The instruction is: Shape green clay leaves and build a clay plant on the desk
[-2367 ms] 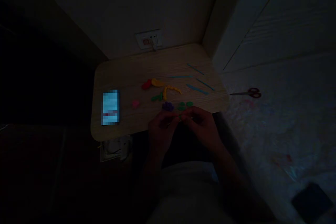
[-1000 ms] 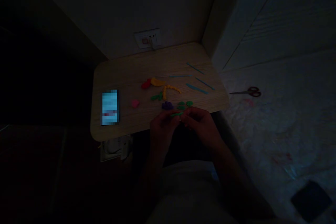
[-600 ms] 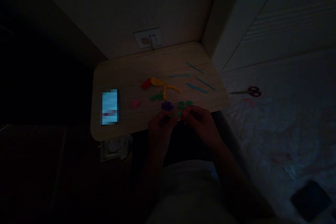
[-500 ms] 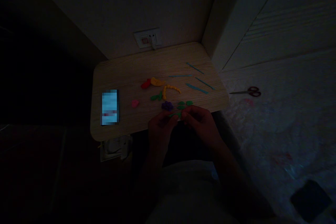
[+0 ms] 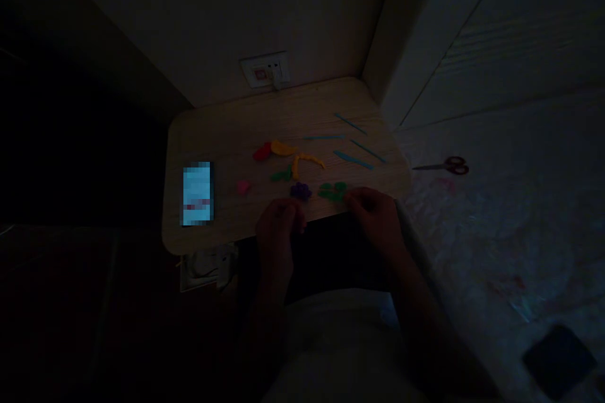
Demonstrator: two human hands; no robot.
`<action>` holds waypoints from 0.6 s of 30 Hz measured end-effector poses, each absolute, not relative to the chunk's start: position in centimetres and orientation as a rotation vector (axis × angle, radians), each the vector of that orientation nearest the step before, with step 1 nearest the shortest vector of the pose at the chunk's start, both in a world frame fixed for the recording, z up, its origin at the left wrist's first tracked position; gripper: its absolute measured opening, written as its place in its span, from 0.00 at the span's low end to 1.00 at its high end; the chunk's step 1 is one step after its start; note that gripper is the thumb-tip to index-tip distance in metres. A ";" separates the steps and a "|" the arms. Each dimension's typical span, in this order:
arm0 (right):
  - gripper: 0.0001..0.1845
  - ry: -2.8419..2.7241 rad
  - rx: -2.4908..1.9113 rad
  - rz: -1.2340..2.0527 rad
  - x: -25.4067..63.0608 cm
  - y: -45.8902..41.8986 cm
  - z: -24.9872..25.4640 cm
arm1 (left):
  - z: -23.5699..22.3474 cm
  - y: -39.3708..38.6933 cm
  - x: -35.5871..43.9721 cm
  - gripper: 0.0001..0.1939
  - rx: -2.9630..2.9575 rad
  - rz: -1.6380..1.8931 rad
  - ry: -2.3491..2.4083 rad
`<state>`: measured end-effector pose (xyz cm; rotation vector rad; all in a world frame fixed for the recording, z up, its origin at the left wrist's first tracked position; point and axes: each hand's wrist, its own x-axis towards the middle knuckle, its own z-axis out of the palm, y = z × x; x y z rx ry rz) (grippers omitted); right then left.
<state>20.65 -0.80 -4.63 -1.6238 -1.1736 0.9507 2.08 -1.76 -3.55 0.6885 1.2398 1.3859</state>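
The scene is dim. Near the front edge of the small table, my right hand (image 5: pixel 374 214) pinches at a green clay leaf (image 5: pixel 338 197), its fingertips down by the tabletop. More small green leaf pieces (image 5: pixel 326 187) lie beside it. My left hand (image 5: pixel 278 223) is at the table's front edge, fingers curled in, with nothing visible in them. Just beyond it sits a purple clay flower (image 5: pixel 301 191). Behind are a yellow clay strand (image 5: pixel 309 157), a green clay piece (image 5: pixel 282 174), a yellow lump (image 5: pixel 282 148), a red lump (image 5: pixel 261 152) and, leftward, a pink piece (image 5: pixel 242 187).
Several blue modelling tools (image 5: pixel 353 160) lie on the right of the wooden table (image 5: pixel 212 132). A lit phone (image 5: pixel 197 194) is at the left. Scissors (image 5: pixel 456 165) rest on the pale surface to the right. A wall socket (image 5: pixel 265 69) holds a plug behind the table.
My hands have moved apart, left hand leftward and right hand rightward. The green leaf that was between them is now at the right fingertips, beside the other leaves.
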 end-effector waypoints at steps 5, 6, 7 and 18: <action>0.16 -1.325 -1.777 0.956 19.6 -0.9 -5.5 | -4.4 -2.3 1.7 0.12 0.889 1.354 1.353; 0.15 -1.357 -1.813 0.946 19.3 -0.9 -5.5 | -4.6 -2.5 1.8 0.10 0.980 1.324 1.398; 0.14 -1.387 -1.857 0.920 19.0 -0.8 -5.4 | -4.9 -2.6 1.8 0.09 1.093 1.291 1.444; 0.13 -1.569 -2.178 0.630 18.2 -0.7 -4.3 | -7.0 -3.3 2.4 0.19 1.950 0.718 1.630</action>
